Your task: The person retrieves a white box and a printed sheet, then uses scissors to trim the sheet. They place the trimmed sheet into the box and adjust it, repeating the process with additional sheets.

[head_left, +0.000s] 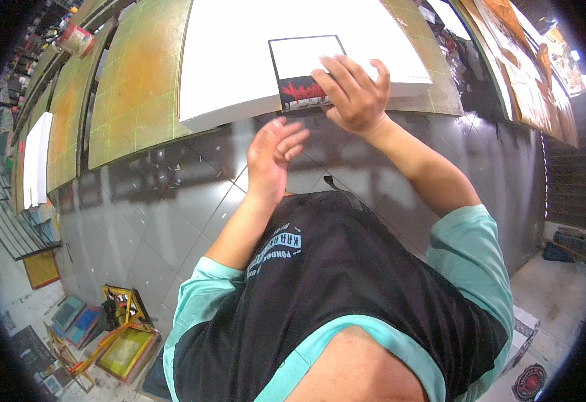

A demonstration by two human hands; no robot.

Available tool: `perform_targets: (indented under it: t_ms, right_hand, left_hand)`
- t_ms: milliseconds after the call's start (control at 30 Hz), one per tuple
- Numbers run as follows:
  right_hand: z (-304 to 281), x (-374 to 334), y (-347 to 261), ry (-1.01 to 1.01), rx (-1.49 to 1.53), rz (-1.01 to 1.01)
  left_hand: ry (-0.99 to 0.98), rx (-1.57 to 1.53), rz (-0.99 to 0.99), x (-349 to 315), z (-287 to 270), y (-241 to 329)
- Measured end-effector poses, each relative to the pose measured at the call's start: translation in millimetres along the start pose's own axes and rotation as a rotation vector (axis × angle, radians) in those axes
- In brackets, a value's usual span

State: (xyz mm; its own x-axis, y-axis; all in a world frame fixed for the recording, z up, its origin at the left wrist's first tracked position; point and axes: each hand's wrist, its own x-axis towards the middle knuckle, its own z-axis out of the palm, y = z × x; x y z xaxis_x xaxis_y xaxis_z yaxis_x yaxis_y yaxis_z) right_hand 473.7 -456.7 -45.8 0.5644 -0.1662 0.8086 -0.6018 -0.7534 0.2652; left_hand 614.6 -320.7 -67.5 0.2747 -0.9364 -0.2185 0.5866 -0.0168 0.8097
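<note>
A thick white slab [239, 53], perhaps stacked sheets, lies on the table in front of me. Near its front edge is a black-bordered white rectangle [300, 57], with a dark band [298, 94] of jagged red print along its near side. My right hand [359, 97] hovers over or touches the right side of this rectangle, fingers spread and holding nothing visible. Just short of the slab's front edge, my left hand [271, 155] is raised with its fingers loosely bent and slightly blurred. Nothing shows in it, and it appears apart from the slab.
Yellowish boards with green grid lines [139, 87] extend to the left. A red-and-white tub [76, 41] stands at the far left, above another white stack [37, 161]. Brown sheets [528, 67] hang at the right. Framed screens [127, 352] sit on the floor at lower left.
</note>
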Motion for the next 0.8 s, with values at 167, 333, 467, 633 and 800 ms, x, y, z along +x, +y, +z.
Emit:
perform_targets:
  t_ms: [167,333,467,633,800]
  right_hand:
    - [5.3,-12.2,-4.6,-0.018,0.026,0.009]
    - [2.8,-12.1,-17.4,-0.146,-0.017,0.077]
    - [-20.1,5.5,-28.2,-0.426,0.048,0.145]
    - [-31.4,9.3,-32.7,-0.537,0.109,0.197]
    - [-28.5,4.4,-31.3,-0.456,0.101,0.205]
  left_hand:
    - [0.093,-0.287,-0.209,24.7,10.4,19.7]
    - [0.115,-0.272,-0.158,30.7,15.1,15.7]
    - [0.135,-0.285,-0.137,37.7,14.8,17.3]
    - [0.144,-0.222,-0.129,39.4,12.5,16.7]
    - [0.186,-0.215,-0.208,34.2,14.2,28.8]
